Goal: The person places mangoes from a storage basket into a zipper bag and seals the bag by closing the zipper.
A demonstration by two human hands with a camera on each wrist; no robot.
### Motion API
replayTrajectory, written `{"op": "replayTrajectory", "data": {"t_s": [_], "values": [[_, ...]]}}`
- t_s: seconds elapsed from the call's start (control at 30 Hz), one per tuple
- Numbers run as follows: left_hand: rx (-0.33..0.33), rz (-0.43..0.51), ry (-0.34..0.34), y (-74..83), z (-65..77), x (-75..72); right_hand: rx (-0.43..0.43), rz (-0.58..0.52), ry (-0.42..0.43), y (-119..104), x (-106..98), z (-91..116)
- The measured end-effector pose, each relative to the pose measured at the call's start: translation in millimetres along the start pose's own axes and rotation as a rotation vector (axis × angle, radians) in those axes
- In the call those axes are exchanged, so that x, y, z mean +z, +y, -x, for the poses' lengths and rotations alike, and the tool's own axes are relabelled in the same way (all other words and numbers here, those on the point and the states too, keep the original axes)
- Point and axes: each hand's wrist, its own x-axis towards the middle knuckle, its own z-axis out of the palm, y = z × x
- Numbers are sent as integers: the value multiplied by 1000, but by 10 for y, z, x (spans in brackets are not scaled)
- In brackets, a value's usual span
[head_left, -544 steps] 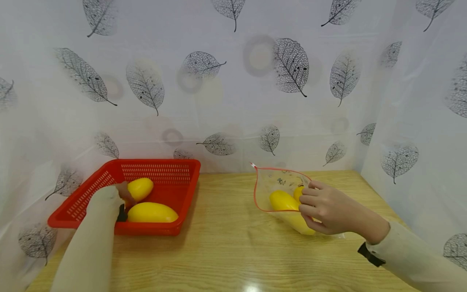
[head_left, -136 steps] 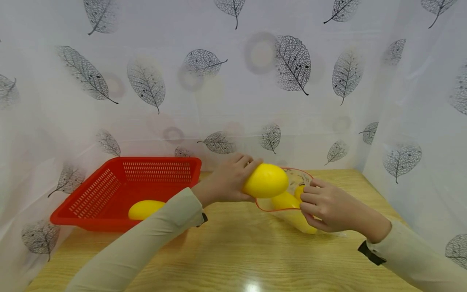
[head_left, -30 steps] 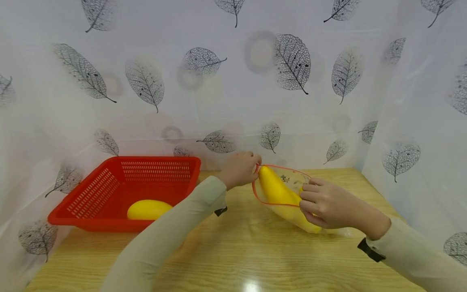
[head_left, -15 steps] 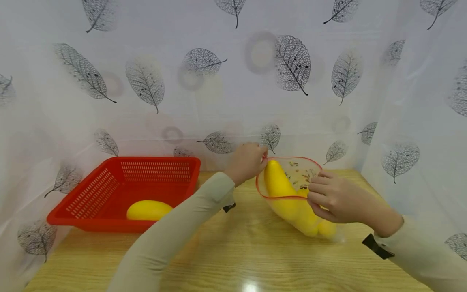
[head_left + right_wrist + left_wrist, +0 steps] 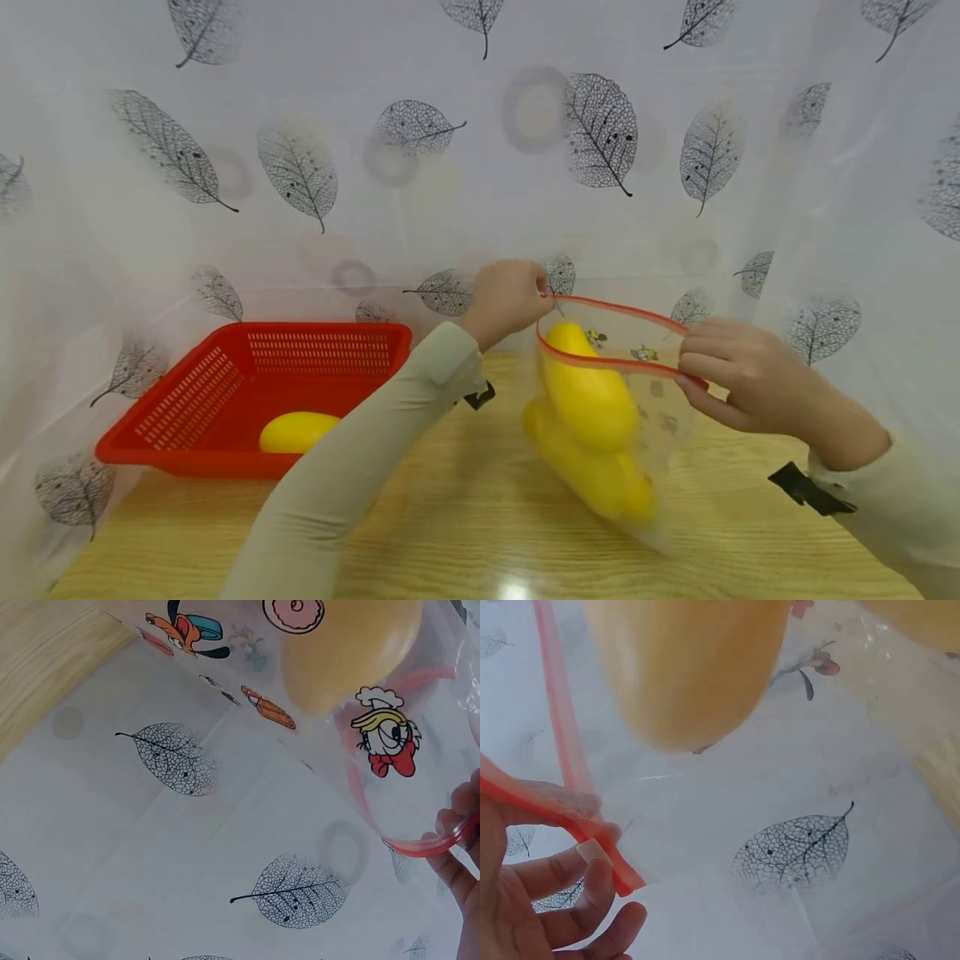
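A clear zip bag (image 5: 611, 362) with a red zip edge and printed cartoon figures hangs between my hands, its mouth parted. Several smooth yellow mango-shaped fruits (image 5: 591, 404) lie inside; the upper one stands near the left side of the mouth. My left hand (image 5: 506, 302) pinches the left corner of the zip edge, beside a small pale slider (image 5: 594, 853) in the left wrist view. My right hand (image 5: 757, 379) grips the right end of the edge; its fingers (image 5: 450, 874) show at the right of the right wrist view.
A red plastic basket (image 5: 318, 352) with slotted walls stands at the left of the wooden table (image 5: 465, 533). One yellow fruit (image 5: 298, 432) lies in it, partly behind my left sleeve. A white leaf-print curtain (image 5: 480, 192) closes the back and sides.
Over the last second both hands have lifted the bag's mouth and the right hand has moved right. The fruits have sunk lower in the bag. Earlier, my left hand carried one over from the basket.
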Motion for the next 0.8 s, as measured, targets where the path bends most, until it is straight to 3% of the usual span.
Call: {"op": "replayTrajectory", "data": {"t_s": [0.2,0.37,0.67,0.8], "values": [[-13,9,-2,17,34,17,-1,18,-11,16,-42,29],[18,2,28,30,54,75,4,58,-25,24,-54,75],[142,-69,219,-79,103,280,-30,63,-21,-44,0,73],[145,-61,229,-154,160,315,-45,52,-9,-106,37,18]]}}
